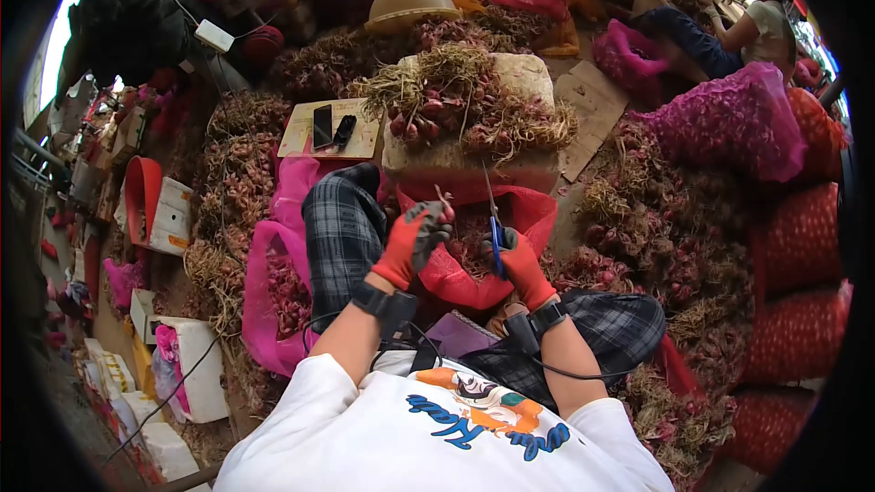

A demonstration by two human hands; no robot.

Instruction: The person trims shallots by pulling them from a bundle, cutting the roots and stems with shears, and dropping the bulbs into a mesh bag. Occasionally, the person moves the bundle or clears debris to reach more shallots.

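Above the red bag (pixel 474 282), left hand (pixel 415 237) pinches a shallot (pixel 444 210); right hand (pixel 521 264), at 3 o'clock, grips scissors (pixel 492 219). Trimming step; next, blades must meet the stem.

A shallot sorting yard, by the look of it. Heaps of untrimmed shallots (pixel 456 96) cover the floor. Filled mesh sacks (pixel 729 123) pile up alongside.

Blue script on the white shirt (pixel 437 437) is not legible.

White printed T-shirt, plaid trousers, red-grey gloves, black cabled wrist straps.
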